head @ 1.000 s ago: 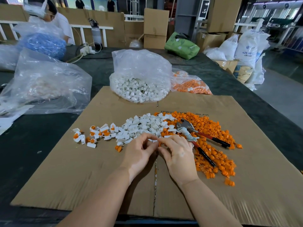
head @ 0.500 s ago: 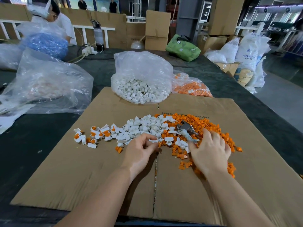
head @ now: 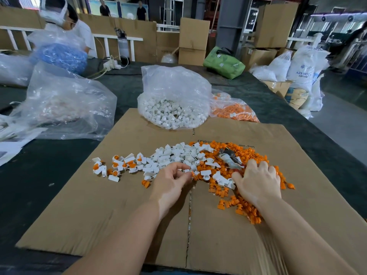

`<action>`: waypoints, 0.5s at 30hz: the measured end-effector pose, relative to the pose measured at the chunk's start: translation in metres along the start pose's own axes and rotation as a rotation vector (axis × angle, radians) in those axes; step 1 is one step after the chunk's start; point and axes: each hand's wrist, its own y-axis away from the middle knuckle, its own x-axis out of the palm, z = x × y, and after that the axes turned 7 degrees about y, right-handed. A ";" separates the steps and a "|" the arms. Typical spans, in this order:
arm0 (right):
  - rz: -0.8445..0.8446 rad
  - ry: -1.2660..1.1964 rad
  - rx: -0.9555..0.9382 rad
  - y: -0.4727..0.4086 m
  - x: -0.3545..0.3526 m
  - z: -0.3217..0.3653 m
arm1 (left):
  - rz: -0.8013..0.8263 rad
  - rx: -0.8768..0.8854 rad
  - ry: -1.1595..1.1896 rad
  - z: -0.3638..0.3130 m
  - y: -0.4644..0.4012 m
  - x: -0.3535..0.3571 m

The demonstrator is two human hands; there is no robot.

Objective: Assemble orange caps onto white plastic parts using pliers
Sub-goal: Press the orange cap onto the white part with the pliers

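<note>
My left grip [head: 174, 175] pinches a capped part [head: 192, 174]; right grip [head: 258, 179] lies flat on the pliers [head: 231, 160] handles, so I'd curl firmly around both.

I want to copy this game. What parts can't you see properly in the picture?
All in the head view:
- Pliers: handles hidden under the right hand; only the metal head shows.
- Left hand: pinches something small and orange; its curled fingers hide most of it.
- Left-side bag: crumpled plastic blurs the contents.
- Cardboard: bottom right corner cut off by the frame.

pliers [head: 230, 159] handles: under right hand [head: 258, 179] | left hand [head: 170, 181] pinch: unclear
</note>
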 end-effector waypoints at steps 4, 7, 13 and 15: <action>0.067 -0.276 -0.174 0.005 -0.021 0.009 | -0.056 -0.103 0.281 -0.007 -0.006 0.001; 0.280 -0.511 -0.291 0.014 -0.034 0.021 | -0.084 -0.126 0.430 -0.020 -0.013 0.005; 0.609 -0.822 -0.203 0.022 -0.045 0.033 | -0.153 -0.115 0.393 -0.033 -0.026 0.003; 0.735 -0.935 -0.125 0.023 -0.050 0.035 | -0.183 -0.122 0.363 -0.032 -0.029 0.001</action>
